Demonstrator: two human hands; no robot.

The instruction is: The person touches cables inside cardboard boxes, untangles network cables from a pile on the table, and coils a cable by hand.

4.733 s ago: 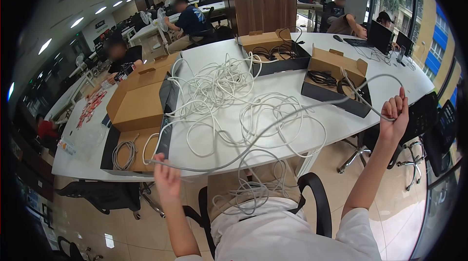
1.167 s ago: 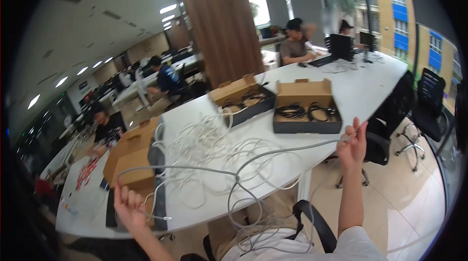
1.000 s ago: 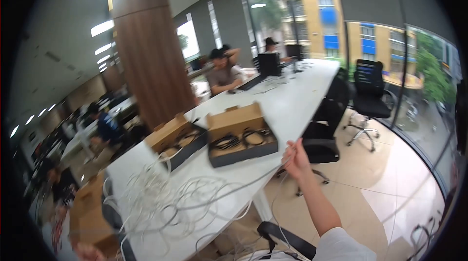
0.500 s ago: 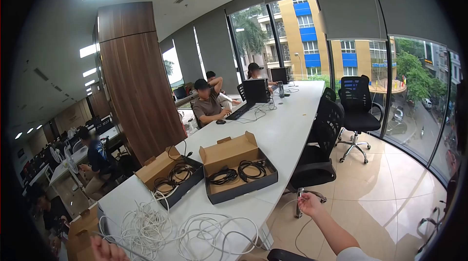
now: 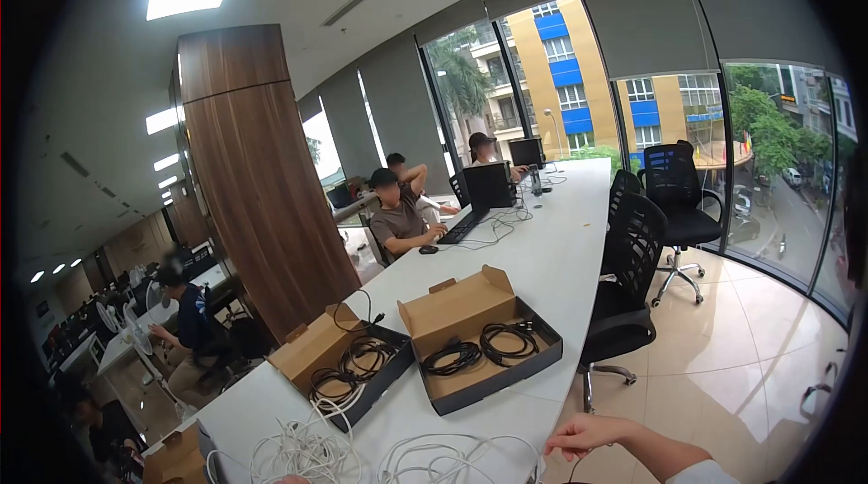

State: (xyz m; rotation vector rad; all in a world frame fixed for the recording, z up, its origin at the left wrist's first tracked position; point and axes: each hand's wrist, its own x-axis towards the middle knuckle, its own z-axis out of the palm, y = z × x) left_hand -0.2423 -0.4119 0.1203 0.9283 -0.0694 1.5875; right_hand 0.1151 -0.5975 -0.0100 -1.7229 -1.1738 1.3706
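Observation:
At the table's right edge, my right hand [image 5: 592, 434] is bent downward, its fingers closed together around a thin cable [image 5: 573, 468] that hangs below it. Just left of its fingertips lies a loose loop of white cable [image 5: 461, 443]. My left hand [image 5: 294, 479] shows only as a sliver at the bottom edge; its fingers are hidden. Near it is a tangled heap of white cable [image 5: 303, 452]. Beyond stand two open cardboard boxes: the left box [image 5: 384, 389] and the right box [image 5: 493, 385], both with coiled black cables [image 5: 506, 341] inside.
The long white table [image 5: 533, 240] carries a keyboard [image 5: 466, 226], a mouse [image 5: 429, 249] and monitors [image 5: 488, 186]. People sit along its far left side. Black office chairs [image 5: 624, 303] line the right side. A wooden pillar [image 5: 253, 186] rises at the left; another brown box [image 5: 176, 457] is lower left.
My right hand has moved down to the table edge, its fingers now pointing down. My left hand has nearly left the view at the bottom. The view has shifted, with the boxes appearing lower and further right.

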